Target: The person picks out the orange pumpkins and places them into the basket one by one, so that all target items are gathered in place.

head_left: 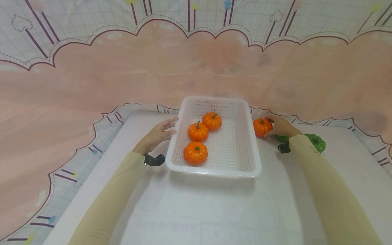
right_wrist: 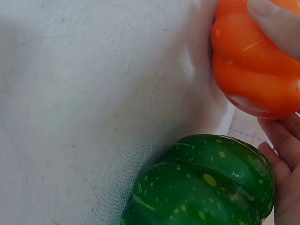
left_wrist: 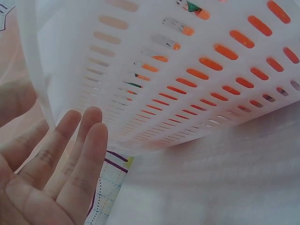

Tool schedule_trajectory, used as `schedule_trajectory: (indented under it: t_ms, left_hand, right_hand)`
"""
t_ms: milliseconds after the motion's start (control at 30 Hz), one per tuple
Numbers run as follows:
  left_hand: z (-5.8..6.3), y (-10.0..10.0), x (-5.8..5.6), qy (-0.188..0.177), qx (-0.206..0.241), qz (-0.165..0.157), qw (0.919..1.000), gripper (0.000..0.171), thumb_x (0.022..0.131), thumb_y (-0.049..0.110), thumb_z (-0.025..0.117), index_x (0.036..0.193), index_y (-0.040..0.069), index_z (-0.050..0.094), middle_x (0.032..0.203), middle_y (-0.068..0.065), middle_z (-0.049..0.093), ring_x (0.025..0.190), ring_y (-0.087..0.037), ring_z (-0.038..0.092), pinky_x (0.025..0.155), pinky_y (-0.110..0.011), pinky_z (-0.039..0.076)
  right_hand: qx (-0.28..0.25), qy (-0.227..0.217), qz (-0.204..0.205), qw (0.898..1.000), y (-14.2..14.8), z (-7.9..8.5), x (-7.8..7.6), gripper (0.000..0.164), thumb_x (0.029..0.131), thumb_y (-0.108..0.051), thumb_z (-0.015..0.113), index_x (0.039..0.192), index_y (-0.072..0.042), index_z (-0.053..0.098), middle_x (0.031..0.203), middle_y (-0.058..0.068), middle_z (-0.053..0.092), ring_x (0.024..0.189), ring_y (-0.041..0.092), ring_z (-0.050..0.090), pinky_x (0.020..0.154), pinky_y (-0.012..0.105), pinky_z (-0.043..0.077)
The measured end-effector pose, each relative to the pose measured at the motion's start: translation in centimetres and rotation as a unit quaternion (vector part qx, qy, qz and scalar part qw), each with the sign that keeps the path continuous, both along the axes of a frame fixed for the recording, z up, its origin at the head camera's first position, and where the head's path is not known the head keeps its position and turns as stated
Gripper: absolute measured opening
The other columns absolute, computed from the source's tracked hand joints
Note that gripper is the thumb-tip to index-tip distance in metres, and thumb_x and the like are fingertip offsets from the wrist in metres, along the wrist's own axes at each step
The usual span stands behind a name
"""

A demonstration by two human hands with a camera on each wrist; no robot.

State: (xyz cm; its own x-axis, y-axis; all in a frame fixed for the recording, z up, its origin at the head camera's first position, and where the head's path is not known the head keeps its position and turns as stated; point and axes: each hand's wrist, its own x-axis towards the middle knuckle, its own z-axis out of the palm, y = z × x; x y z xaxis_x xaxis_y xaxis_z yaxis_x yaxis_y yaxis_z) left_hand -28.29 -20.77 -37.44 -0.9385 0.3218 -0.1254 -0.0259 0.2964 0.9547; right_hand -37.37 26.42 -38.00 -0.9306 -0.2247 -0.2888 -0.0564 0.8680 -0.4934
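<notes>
A white plastic basket (head_left: 234,143) with slotted walls stands on the table, holding three small orange pumpkins (head_left: 195,153). My left hand (head_left: 157,136) is at the basket's left rim, with its fingers extended. In the left wrist view, these fingers (left_wrist: 86,150) lie close against the slotted wall; whether they press on it I cannot tell. Just right of the basket, my right hand (head_left: 283,127) grips another orange pumpkin (head_left: 262,128) between thumb and fingers. In the right wrist view, a speckled dark green pumpkin (right_wrist: 206,183) lies beside that hand.
One green pumpkin (head_left: 316,143) shows right of my right sleeve, and more green (head_left: 282,138) is partly hidden beneath the hand. A cloth with cloud patterns (head_left: 220,68) hangs behind the white table (head_left: 208,211). Each wrist carries a black device (head_left: 154,160).
</notes>
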Motion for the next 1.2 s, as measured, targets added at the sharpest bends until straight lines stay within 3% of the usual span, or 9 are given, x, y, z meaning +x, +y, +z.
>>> schedule_trajectory:
  t_ms: [433,833,1200]
  left_hand:
    - [0.13,0.05,0.09,-0.001,0.003,-0.001,1.0,0.065,0.093,0.02,0.058,0.149,0.018,0.026,0.154,-0.015,0.026,0.141,-0.036,0.028,0.111,-0.054,0.031]
    - [0.36,0.17,0.33,-0.002,0.01,-0.001,0.9999,0.065,0.093,0.018,0.058,0.149,0.017,0.025,0.154,-0.016,0.025,0.141,-0.036,0.028,0.111,-0.053,0.032]
    - [0.28,0.09,0.36,0.001,-0.009,0.004,0.9999,0.066,0.093,0.022,0.059,0.149,0.018,0.026,0.154,-0.015,0.026,0.14,-0.036,0.029,0.111,-0.054,0.032]
  right_hand:
    - [-0.021,-0.008,-0.004,1.0,0.34,0.21,0.23,0.094,0.074,-0.031,0.079,0.146,-0.001,0.026,0.15,0.026,0.027,0.136,0.044,0.026,0.111,0.062,0.022]
    - [-0.069,0.02,0.018,0.997,0.69,0.35,0.37,0.09,0.074,-0.035,0.079,0.144,-0.004,0.031,0.149,0.024,0.03,0.133,0.045,0.03,0.11,0.06,0.028]
    - [-0.104,0.034,-0.008,0.994,0.87,0.93,0.49,0.101,0.072,-0.039,0.079,0.149,-0.011,0.021,0.152,0.019,0.026,0.136,0.043,0.027,0.109,0.063,0.027]
